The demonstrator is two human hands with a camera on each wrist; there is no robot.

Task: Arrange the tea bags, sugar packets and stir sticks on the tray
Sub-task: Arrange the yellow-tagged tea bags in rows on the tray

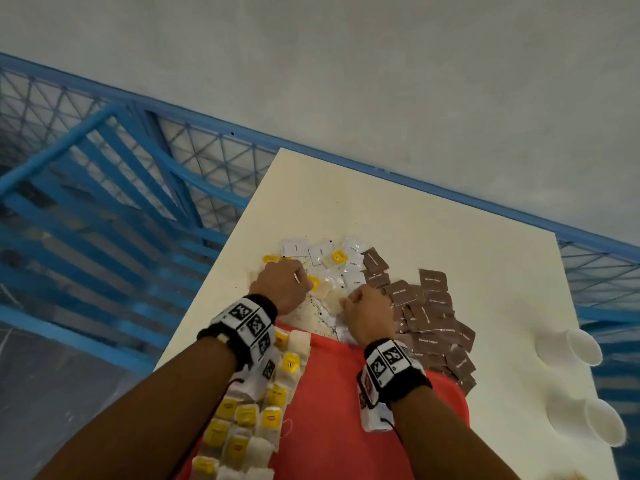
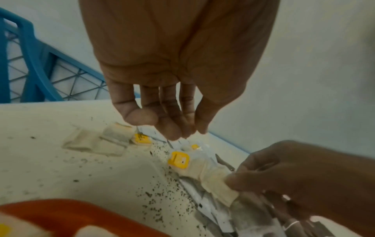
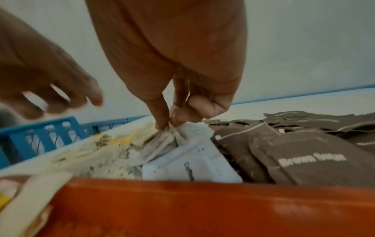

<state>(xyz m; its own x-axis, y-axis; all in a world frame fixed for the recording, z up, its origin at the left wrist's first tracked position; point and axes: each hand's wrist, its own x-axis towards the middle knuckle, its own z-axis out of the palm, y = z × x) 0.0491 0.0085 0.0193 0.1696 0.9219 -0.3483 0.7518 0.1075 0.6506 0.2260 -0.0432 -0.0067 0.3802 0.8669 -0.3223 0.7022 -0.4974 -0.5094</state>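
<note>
The right hand (image 1: 369,315) pinches the soft, papery corner of a tea bag (image 2: 205,173) between thumb and fingertips, likely to lift it free of the loose pile. The left hand (image 1: 282,289) hovers beside it with fingers relaxed and holding nothing. On the smooth red tray (image 1: 332,410), tea bags with yellow tags (image 1: 249,420) lie in neat rows along its left side. Flat brown sugar packets (image 1: 433,323) and white sachets (image 1: 349,258) lie loose on the pale surface (image 1: 467,237), amid spilled tea specks.

The tabletop (image 1: 450,237) is seen from high above by the head view, and the same tea bag (image 2: 213,178) pile is shown very close by both wrist views.
</note>
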